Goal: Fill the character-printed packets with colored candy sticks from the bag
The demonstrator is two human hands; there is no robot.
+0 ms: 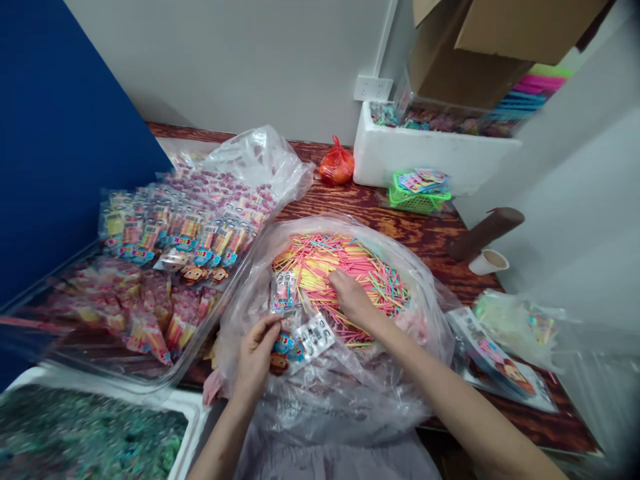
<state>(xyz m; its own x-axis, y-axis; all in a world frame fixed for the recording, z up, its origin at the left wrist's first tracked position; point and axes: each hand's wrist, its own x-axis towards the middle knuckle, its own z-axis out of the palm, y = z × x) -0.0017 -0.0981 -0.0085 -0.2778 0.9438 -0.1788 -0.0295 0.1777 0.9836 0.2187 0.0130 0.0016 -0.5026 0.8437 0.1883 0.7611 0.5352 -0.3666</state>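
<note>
Coloured sticks (345,267): pink, yellow, green and orange, heaped loose in an open clear plastic bag (400,373) on the wooden surface (400,227), dead centre in front of us.

Our right hands-side: right hand (353,297) lies palm-down on the heap with the fingers bent into the sticks. We cannot tell if it grips any. Left hand (257,353) has fingers curled, pinching the near edge of a small clear packet (305,340) with a cartoon card in it, over the bag's near side.

Containers:
- Clear tray (150,383) on the left, packed with rows of filled packets (190,233) showing the same cartoon figure. A second clear bag (260,157) lies slumped behind it.
- White foam box (430,157) at the back, full of small mixed-colour items. A cardboard box (475,60) sits above it.
- Green basket (417,199) in front of the foam box, holding a stack of printed cards.
- Tied orange bag (337,167) beside the foam box.
- Another white box (187,427) at near left, holding dark green bits.
- Paper cup (489,261) and a brown tube (485,233) on the right. Printed card sheets (495,367) are nearer us.

Writing: print on the packets and cards is too blurred to read, and no brand is legible.
</note>
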